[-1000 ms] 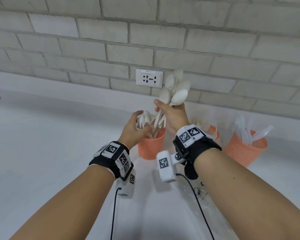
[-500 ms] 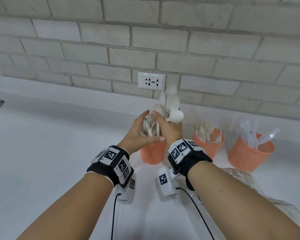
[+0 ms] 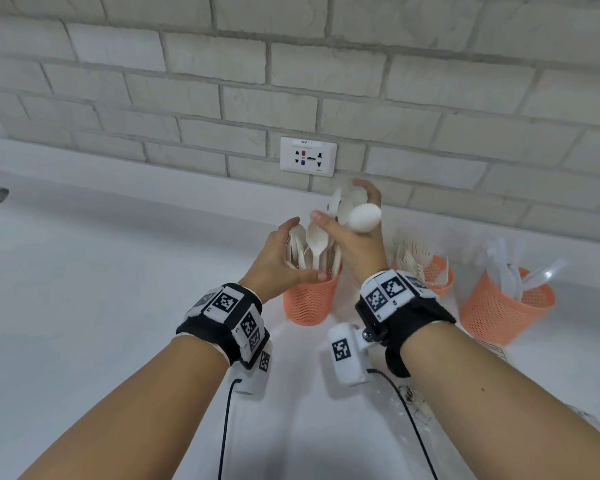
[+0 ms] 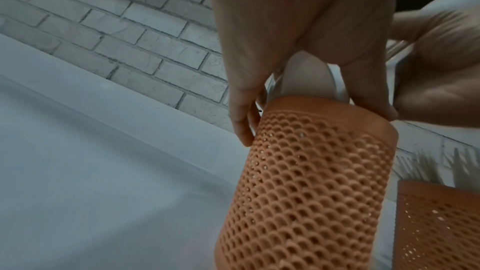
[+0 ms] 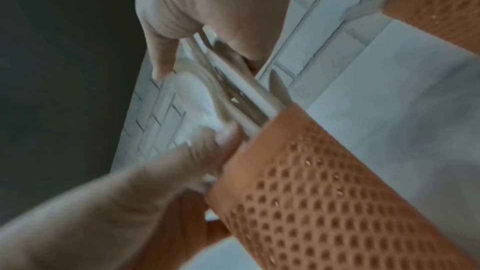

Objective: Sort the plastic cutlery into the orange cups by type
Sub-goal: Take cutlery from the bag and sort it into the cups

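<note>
Three orange mesh cups stand along the wall. The left cup holds white spoons. My left hand curls round those spoons at the rim, thumb on the near edge. My right hand grips a bundle of spoons, bowls up, directly over this cup. In the right wrist view their handles reach down inside the left cup. The middle cup holds forks. Clear knives stand in the right cup.
A white counter runs left and forward of the cups. A brick wall with a socket plate rises right behind them. A clear plastic bag lies at the right, near my forearm. Cables trail from both wrist cameras.
My right hand has come down with the spoon bundle, from well above the left cup to its mouth. My left hand has stayed at the rim, holding the other spoons.
</note>
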{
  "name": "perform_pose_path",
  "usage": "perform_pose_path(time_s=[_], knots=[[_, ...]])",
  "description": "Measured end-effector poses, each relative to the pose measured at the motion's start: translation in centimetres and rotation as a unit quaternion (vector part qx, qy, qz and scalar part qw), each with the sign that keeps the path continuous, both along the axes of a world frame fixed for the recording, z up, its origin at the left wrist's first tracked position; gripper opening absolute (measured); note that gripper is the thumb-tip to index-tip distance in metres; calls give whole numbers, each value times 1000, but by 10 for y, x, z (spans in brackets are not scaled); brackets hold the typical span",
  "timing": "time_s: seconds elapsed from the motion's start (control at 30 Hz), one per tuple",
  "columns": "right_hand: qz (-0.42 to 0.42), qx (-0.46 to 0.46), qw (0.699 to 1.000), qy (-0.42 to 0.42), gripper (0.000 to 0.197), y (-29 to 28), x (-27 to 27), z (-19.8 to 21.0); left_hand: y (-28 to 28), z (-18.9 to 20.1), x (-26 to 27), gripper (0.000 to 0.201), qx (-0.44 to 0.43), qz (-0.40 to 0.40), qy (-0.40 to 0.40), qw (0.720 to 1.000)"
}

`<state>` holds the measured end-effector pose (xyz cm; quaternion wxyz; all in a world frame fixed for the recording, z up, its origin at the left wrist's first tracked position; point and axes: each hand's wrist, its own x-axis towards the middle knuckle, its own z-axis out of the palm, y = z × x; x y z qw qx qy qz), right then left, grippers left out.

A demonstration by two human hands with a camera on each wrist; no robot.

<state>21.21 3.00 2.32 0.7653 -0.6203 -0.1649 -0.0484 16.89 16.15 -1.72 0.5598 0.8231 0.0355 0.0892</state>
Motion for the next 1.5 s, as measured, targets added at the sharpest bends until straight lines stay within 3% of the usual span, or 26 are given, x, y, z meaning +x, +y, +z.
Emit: perform_pose_path(time_s=[0.07, 0.17, 0.27, 0.37, 0.47, 0.57, 0.63, 0.7, 0.77, 0.87, 0.93, 1.0, 1.1, 1.13, 1.2, 1.27, 1.33, 1.4, 1.5], knots=[[-1, 2, 999, -50, 55, -2, 4, 8, -1, -1, 0, 113, -5, -4, 7, 1000], [-25, -47, 997, -51, 13, 1, 3, 10, -4, 0, -1, 121, -18, -11, 15, 1000], [-44, -142, 988, -33, 18, 2, 9, 5, -5, 2, 0, 117, -18, -9, 21, 1000], [-12, -213, 977, -19, 27, 1, 15, 2, -4, 2, 1, 110, -17, -7, 24, 1000], [37, -248, 968, -30, 3, 1, 12, 4, -4, 4, -1, 112, -16, -7, 26, 1000], [1, -212, 974, -80, 39, -2, 9, 9, -4, 5, -4, 120, -26, -19, 24, 999], [-38, -167, 975, -142, 37, -1, 2, 16, -5, 5, -6, 119, -33, -23, 20, 999], [-51, -236, 946, -217, 29, 3, -1, 15, -5, 5, -7, 117, -29, -18, 14, 999], [-45, -392, 885, -248, 38, 5, 1, 11, -6, 5, -8, 109, -15, -21, -4, 1000], [40, -612, 776, -147, 52, 6, 3, 8, -9, 10, -10, 77, -3, -44, -43, 998], [88, -648, 751, -91, 56, 7, 3, 9, -10, 13, -12, 70, 7, -57, -55, 997], [93, -629, 767, -90, 56, 8, 1, 15, -8, 15, -13, 84, 5, -58, -42, 997], [-4, -527, 840, -130, 49, 3, -6, 36, -6, 24, -17, 113, 64, -39, 4, 997], [-35, -491, 859, -141, 45, -1, -9, 45, -7, 28, -19, 112, 79, -26, -17, 996], [-63, -454, 877, -143, 33, -13, -18, 63, -13, 39, -24, 91, 89, 7, -126, 988], [-56, -460, 880, -108, 17, -32, -29, 79, -27, 49, -30, 59, 89, 39, -226, 969], [-22, -495, 866, -65, 14, -54, -44, 89, -47, 55, -37, 36, 75, 40, -263, 961], [2, -526, 851, -16, 18, -79, -59, 87, -73, 60, -46, 25, 65, -1, -253, 965], [23, -573, 818, 43, 12, -120, -75, 71, -115, 57, -57, 21, 109, -129, -147, 975]])
